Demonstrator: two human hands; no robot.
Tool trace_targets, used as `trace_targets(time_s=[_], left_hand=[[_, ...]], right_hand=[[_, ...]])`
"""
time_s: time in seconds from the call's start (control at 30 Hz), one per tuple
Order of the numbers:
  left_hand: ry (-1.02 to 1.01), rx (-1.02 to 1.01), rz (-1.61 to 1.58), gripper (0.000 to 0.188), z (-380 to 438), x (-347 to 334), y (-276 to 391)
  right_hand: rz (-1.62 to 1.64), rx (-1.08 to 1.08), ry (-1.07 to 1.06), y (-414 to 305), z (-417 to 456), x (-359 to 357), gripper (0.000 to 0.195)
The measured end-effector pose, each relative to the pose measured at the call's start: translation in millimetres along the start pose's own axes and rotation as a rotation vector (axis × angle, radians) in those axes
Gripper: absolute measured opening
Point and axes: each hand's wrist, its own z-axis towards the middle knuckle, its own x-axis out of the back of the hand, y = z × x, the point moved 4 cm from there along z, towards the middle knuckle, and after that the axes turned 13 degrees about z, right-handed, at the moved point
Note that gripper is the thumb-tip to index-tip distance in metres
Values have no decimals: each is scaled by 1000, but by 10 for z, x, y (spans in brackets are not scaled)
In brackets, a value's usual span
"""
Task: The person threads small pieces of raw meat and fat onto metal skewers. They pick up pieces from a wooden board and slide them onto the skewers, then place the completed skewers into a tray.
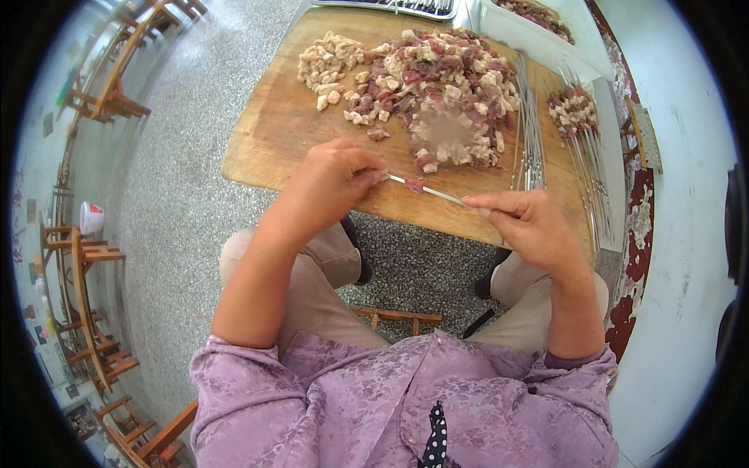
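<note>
A thin metal skewer slants over the near part of a wooden board, with a piece of red meat threaded on it. My right hand pinches the skewer's right end between thumb and fingers. At the other end, my left hand has its fingertips closed on a small pale piece of fat, mostly hidden, right at the skewer's tip. Beyond my hands rises a heap of cut red meat and pale fat. A smaller pile of pale fat cubes lies to its left.
Bare metal skewers lie right of the heap on the wooden board. Several loaded skewers rest farther right. A white plastic tub of meat and a metal tray stand at the back. A wall runs along the right.
</note>
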Motion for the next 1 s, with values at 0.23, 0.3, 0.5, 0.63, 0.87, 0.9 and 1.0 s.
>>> trace_targets(time_s=[0.23, 0.3, 0.5, 0.63, 0.87, 0.9, 1.0], left_hand=[[9, 1, 115, 11, -49, -31, 62], [22, -19, 105, 11, -36, -31, 59], [-16, -49, 81, 9, 18, -8, 32], [30, 128, -196, 14, 54, 80, -132], [128, 135, 33, 25, 254, -39, -224], [118, 120, 60, 24, 278, -75, -237], [68, 113, 80, 21, 310, -112, -251]], right_hand=[[-108, 81, 54, -137, -72, -244, 29], [-121, 84, 65, -138, -46, -315, 29], [-38, 265, 96, -26, 262, -659, 30], [13, 102, 110, -85, 271, -536, 27], [107, 234, 346, 55, 212, -111, 26], [115, 152, 338, 22, 184, -83, 26], [137, 84, 272, 22, 153, -30, 26]])
